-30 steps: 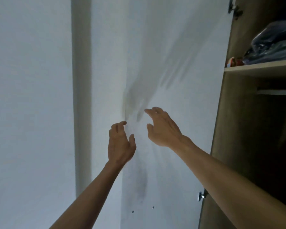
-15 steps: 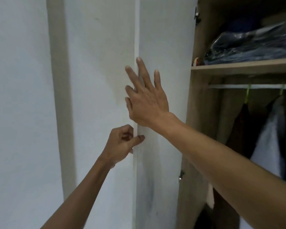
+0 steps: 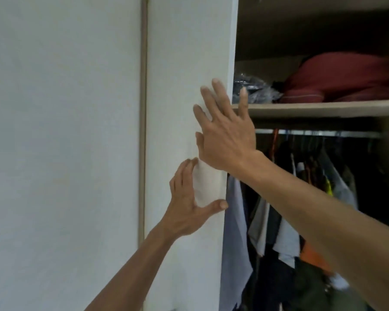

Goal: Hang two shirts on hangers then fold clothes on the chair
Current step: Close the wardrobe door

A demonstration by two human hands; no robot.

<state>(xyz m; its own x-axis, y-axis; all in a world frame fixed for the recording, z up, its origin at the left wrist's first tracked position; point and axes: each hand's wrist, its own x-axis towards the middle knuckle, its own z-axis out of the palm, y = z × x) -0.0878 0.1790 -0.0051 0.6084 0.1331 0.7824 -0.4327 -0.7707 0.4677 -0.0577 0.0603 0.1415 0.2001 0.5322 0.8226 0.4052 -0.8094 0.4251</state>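
I face an open wardrobe. Its white door [image 3: 184, 63] stands swung wide to the left, seen almost edge-on. My right hand [image 3: 225, 135] lies flat on the door near its free edge, fingers straight and spread. My left hand [image 3: 189, 203] is just below it, fingers against the door face and thumb at the door's edge. Inside, several garments [image 3: 279, 221] hang from hangers on a metal rail [image 3: 317, 133]. No loose shirt, free hanger or chair is in view.
A shelf [image 3: 323, 108] above the rail carries a red bundle [image 3: 341, 77] and a plastic-wrapped dark item [image 3: 252, 88]. A pale wall [image 3: 61, 142] fills the left side, with a thin vertical strip [image 3: 143, 131] beside the door.
The door has swung further open to the left under both hands, showing more of the wardrobe's inside. My left hand went from a curled pinch at the edge to fingers laid on the door.
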